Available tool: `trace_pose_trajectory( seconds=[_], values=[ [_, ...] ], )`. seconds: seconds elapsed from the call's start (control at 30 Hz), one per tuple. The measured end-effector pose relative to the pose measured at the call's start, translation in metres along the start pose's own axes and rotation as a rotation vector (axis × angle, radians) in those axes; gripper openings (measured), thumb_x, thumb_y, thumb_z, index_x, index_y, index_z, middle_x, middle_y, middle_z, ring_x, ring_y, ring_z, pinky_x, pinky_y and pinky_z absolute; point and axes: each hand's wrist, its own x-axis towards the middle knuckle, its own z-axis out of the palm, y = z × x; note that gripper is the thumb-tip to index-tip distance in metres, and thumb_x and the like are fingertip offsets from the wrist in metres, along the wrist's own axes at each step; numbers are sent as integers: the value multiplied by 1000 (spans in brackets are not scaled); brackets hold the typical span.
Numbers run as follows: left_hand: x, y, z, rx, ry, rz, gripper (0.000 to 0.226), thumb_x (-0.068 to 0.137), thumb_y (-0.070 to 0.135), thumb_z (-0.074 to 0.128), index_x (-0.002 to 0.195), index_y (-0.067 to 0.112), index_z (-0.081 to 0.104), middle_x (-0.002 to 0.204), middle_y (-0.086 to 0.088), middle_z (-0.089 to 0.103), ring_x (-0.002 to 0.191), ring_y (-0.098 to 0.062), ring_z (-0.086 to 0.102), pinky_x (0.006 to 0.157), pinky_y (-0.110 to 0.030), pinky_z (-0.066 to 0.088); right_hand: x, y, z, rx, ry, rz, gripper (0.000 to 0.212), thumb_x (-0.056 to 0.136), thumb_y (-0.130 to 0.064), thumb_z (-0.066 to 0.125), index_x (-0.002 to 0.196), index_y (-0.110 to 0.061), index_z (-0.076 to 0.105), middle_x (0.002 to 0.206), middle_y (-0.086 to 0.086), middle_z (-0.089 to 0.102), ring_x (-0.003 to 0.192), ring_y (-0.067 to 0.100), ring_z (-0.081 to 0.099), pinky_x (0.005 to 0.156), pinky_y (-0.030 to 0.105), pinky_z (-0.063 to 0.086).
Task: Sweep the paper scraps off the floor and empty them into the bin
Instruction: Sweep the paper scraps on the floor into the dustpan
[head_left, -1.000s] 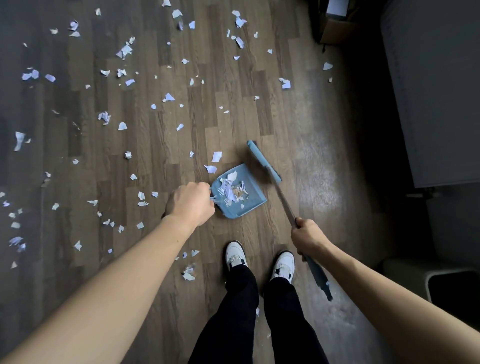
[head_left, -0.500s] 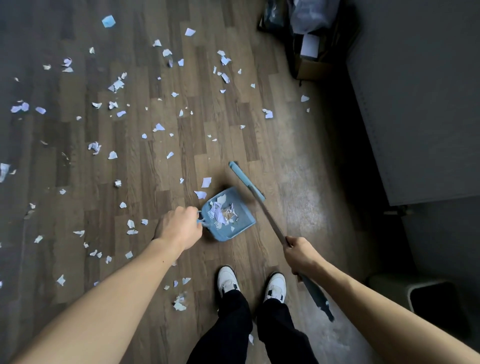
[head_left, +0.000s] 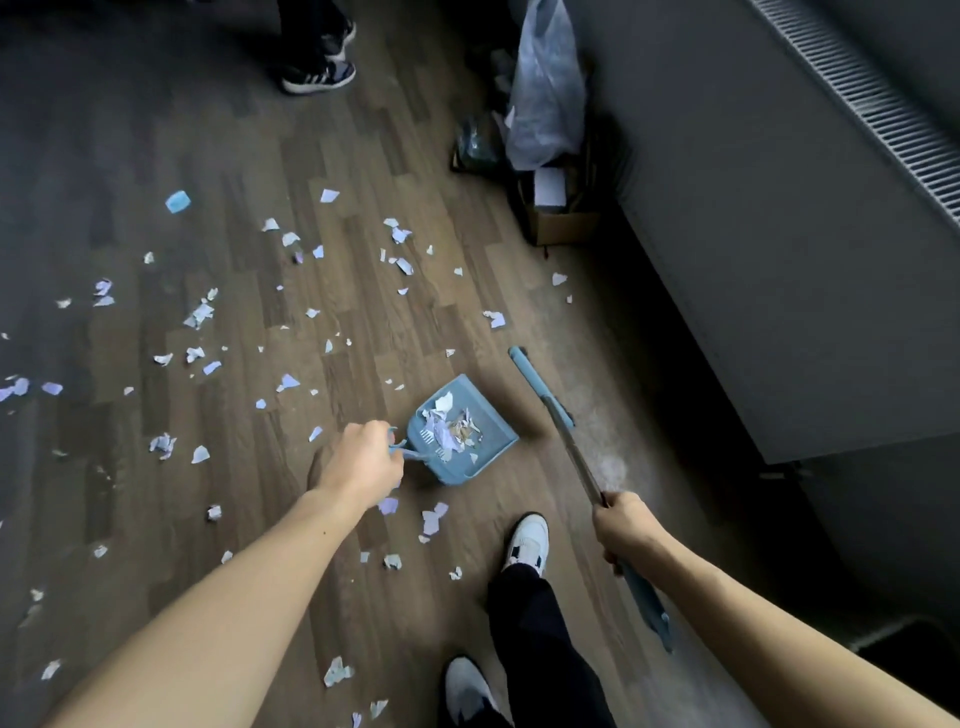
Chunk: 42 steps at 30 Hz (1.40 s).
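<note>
Head view, items listed near to far.

- Left hand (head_left: 363, 457): fingers curled round the handle of the dustpan (head_left: 496, 436).
- Dustpan: blue plastic, centre of the scene, mouth facing far-right. Contents: a small heap of torn white paper and a few tan bits (head_left: 447, 421), gathered toward the handle end. Whether it rests on the floor (head_left: 249, 156) cannot be told.
- Right hand (head_left: 623, 530): gripping the shaft of the broom (head_left: 574, 447). The blue broom head lies just right of the dustpan, apart from it.
- Paper scraps (head_left: 200, 314): loose on the wooden floor, spread widely to the left and far side of the dustpan, with several more near the person's white shoes (head_left: 527, 540).
- Bin (head_left: 883, 631): only a dim pale rim and dark mouth at the near right edge; contents not visible.
- Cardboard box (head_left: 563, 228): far right, against the grey wall. Contents: a white card-like item (head_left: 549, 187) and a translucent plastic bag (head_left: 545, 93) rising above it.
- Another person's dark shoes (head_left: 319, 78): far edge.
</note>
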Motion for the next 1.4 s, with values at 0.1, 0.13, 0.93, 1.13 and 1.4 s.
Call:
trace_pose_trajectory(
  seconds=[0.1,0.13,0.93,1.13,1.4],
  values=[
    [41,22,-9,22,7,14,22,90,21,52,105,14,65,99,-11,64,90,-35,61,69,-32,46,26,-22,-25,22,7,12,28,95,-7,33,108,1,57,68,15,52,47,24,51,36,23,43],
    [53,30,-14,33,12,18,22,90,22,52,105,14,65,99,-11,65,90,-35,61,71,-33,47,34,-31,-34,26,7,8,28,94,-6,33,107,1,57,67,15,52,47,24,51,36,22,43],
    [338,107,-115,290,-40,334,21,89,28,53,103,17,64,91,-7,65,87,-32,62,74,-35,49,137,-197,-64,361,125,216,25,95,-17,37,108,-4,54,77,13,54,53,25,53,34,22,42],
    [397,101,-152,313,-80,422,28,91,27,53,115,16,61,105,-11,64,98,-35,60,82,-37,49,145,-262,-36,492,165,259,24,95,-13,37,107,-1,55,72,12,51,51,24,50,36,22,41],
    [466,140,-167,395,-126,534,15,86,23,52,93,14,63,85,-8,64,82,-30,60,69,-35,50,180,-305,-47,580,213,330,32,86,-8,35,113,-6,52,91,18,58,61,31,57,45,31,50]
  ],
)
